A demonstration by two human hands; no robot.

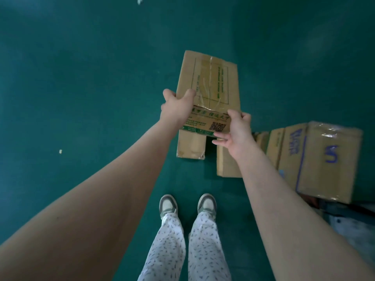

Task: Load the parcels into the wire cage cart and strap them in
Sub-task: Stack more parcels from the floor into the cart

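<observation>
A brown cardboard parcel [211, 82] with green print, clear tape and a QR code is held up above the green floor. My left hand [176, 107] grips its near left corner, thumb on top. My right hand [236, 130] holds the near right corner, thumb on top and fingers under the front face. Below the held parcel, two smaller parcels lie on the floor, one on the left [190, 147] and one on the right [225, 163]. No wire cage cart or strap is in view.
A row of cardboard boxes [316, 159] with blue marker writing lies on the floor to the right. My two feet in grey sneakers [187, 205] stand just behind the parcels. Green floor [81, 98] stretches to the left and ahead.
</observation>
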